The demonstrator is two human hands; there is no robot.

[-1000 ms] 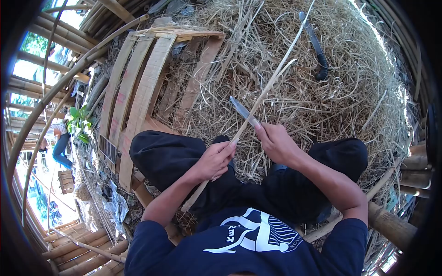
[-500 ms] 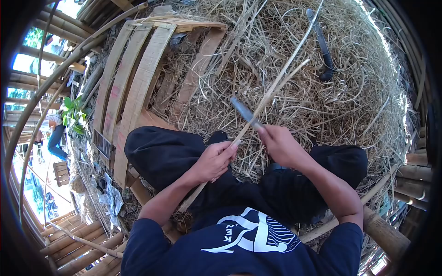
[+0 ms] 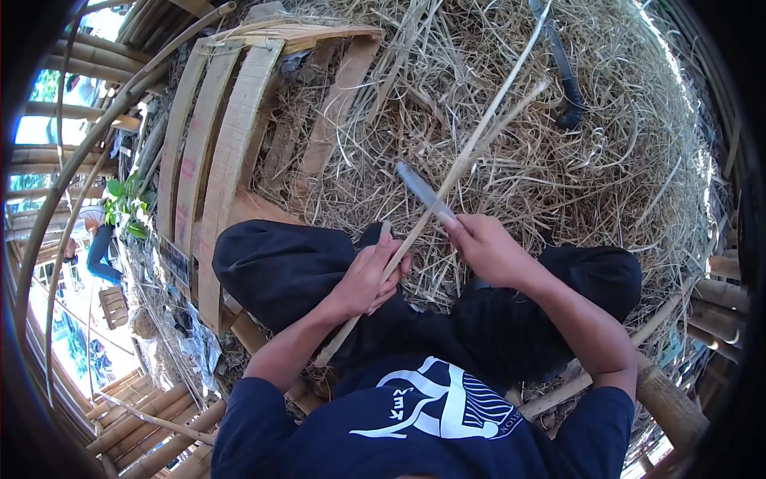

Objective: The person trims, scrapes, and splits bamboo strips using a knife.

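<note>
My left hand (image 3: 369,275) is closed around the lower part of a long, pale bamboo strip (image 3: 456,169), which slants from my lap to the upper right. The far part of the strip is split into two diverging lengths. My right hand (image 3: 488,249) grips a knife (image 3: 420,187) by its handle, mostly hidden in the fingers. The blade points up and left and crosses the strip just beyond my left hand. A short, flat end (image 3: 385,229) sticks up by my left thumb.
A slatted wooden crate (image 3: 235,144) lies at the left. Dry shavings (image 3: 511,176) cover the ground ahead. A curved tool with a black handle (image 3: 568,100) rests at the upper right. A person (image 3: 101,251) is beyond the bamboo poles at the far left.
The split in the strip has widened, with the shorter length reaching farther right. My left thumb has lifted from the strip, and a short flat end now shows there.
</note>
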